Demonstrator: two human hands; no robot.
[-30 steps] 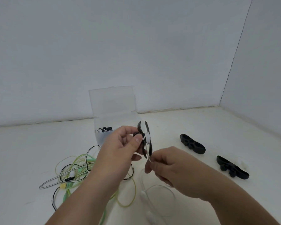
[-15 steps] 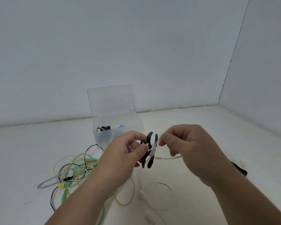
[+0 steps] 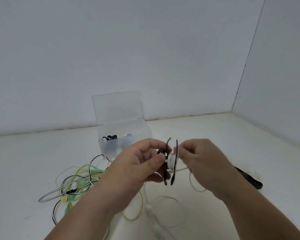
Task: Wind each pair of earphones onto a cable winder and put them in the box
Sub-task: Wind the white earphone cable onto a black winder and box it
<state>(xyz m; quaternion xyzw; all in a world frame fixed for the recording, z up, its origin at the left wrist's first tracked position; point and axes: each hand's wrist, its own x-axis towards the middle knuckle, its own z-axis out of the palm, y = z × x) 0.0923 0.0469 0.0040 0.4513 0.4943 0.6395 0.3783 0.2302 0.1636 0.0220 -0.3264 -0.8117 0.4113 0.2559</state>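
Note:
My left hand (image 3: 139,163) pinches a black cable winder (image 3: 173,175) held upright in front of me, with white cable turns around its middle. My right hand (image 3: 203,160) pinches the white earphone cable (image 3: 164,198) right beside the winder; the loose rest of that cable loops down onto the table below. A clear plastic box (image 3: 139,129) with its lid up stands behind my hands, and wound earphones lie inside it.
A tangle of green, yellow and black-and-white earphone cables (image 3: 76,184) lies on the white table at the left. One spare black winder (image 3: 249,179) shows past my right wrist. White walls close the back and right.
My right hand has carried the white cable from below the winder up and around to its right side, adding a turn. My left hand shifted slightly right with the winder.

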